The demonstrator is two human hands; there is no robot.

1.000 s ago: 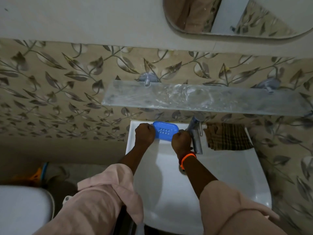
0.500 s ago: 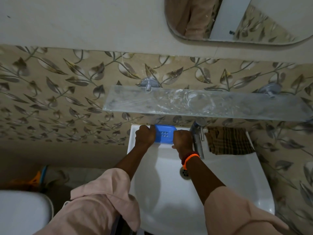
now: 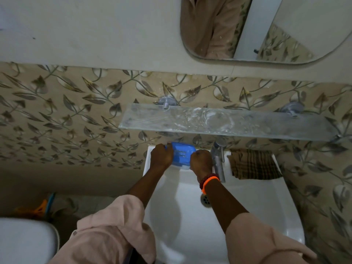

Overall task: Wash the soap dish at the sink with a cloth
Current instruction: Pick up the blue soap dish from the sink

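A blue soap dish (image 3: 182, 154) is at the back left of the white sink (image 3: 190, 216), tilted between both hands. My left hand (image 3: 161, 156) grips its left end with curled fingers. My right hand (image 3: 201, 162) grips its right end; an orange band sits on that wrist. A brown checked cloth (image 3: 254, 163) lies on the sink's back right ledge, apart from both hands. The metal tap (image 3: 219, 161) stands just right of my right hand.
A glass shelf (image 3: 219, 121) juts out from the leaf-patterned wall just above the dish. The drain (image 3: 205, 200) is in the basin's middle. A mirror (image 3: 257, 29) hangs above. A white toilet (image 3: 22, 241) is at lower left.
The dish has tipped, its near edge now lower toward the basin. Both hands kept hold of its ends. The view has shifted slightly.
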